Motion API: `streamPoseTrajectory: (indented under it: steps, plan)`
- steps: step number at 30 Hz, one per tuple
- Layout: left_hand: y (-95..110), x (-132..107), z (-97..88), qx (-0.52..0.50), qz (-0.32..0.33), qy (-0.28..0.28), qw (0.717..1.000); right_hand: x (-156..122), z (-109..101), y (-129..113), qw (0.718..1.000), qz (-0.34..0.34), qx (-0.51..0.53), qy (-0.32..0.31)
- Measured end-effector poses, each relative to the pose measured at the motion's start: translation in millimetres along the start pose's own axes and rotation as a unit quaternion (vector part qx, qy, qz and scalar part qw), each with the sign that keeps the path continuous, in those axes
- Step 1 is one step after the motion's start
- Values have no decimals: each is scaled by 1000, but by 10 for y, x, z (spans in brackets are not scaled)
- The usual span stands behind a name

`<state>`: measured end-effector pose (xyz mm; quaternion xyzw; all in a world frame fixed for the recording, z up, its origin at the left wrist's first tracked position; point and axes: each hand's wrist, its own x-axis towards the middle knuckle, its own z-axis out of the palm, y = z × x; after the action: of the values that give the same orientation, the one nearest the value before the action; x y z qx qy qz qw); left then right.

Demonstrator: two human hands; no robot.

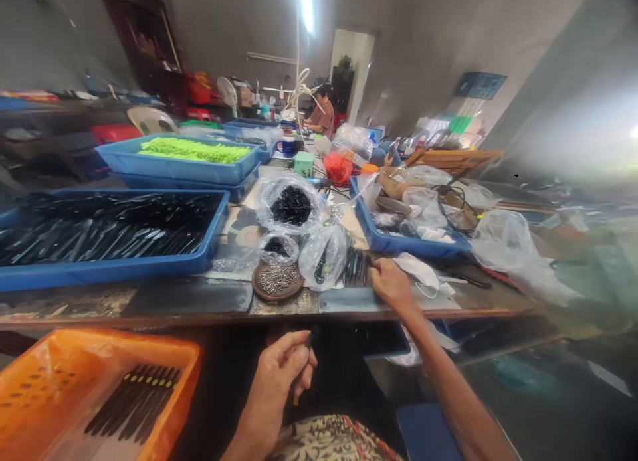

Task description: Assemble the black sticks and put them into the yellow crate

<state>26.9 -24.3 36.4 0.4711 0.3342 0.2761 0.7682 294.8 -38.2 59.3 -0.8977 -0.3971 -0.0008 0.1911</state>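
My left hand (286, 371) is closed in front of the bench, above my lap. Its fingers are wrapped round a slim black piece (314, 335), whose dark end shows above the thumb; the rest is mostly hidden. On the bench, my right hand (391, 285) is pinched at the right end of a row of slim black pieces (353, 267). What lies between its fingertips is too small and dark to make out. Left of that row are a clear bag (326, 252) with black parts and a brown dish (259, 295) of small metal parts.
A blue tray (209, 255) of black pieces stands left; behind it, another blue tray (174, 165) holds bright green parts. A cluttered blue tray (423, 248) is at right. Low left, an orange basket (192, 355) contains black handles. A person (323, 112) sits far back.
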Motion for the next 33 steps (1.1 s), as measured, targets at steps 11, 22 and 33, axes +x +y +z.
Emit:
streamPoseTrajectory:
  steps: [11, 22, 33]
  plan:
    - [107, -16, -19, -28, 33, 64, 997, 271, 120, 241, 994, 26, -40, -101]
    - [101, 11, -37, -95, 76, 102, 987, -231, -124, -248, 943, -49, 318, 87]
    - [165, -14, -65, -206, 76, 118, 968, -1377, 214, -1079, 881, -150, 414, -176]
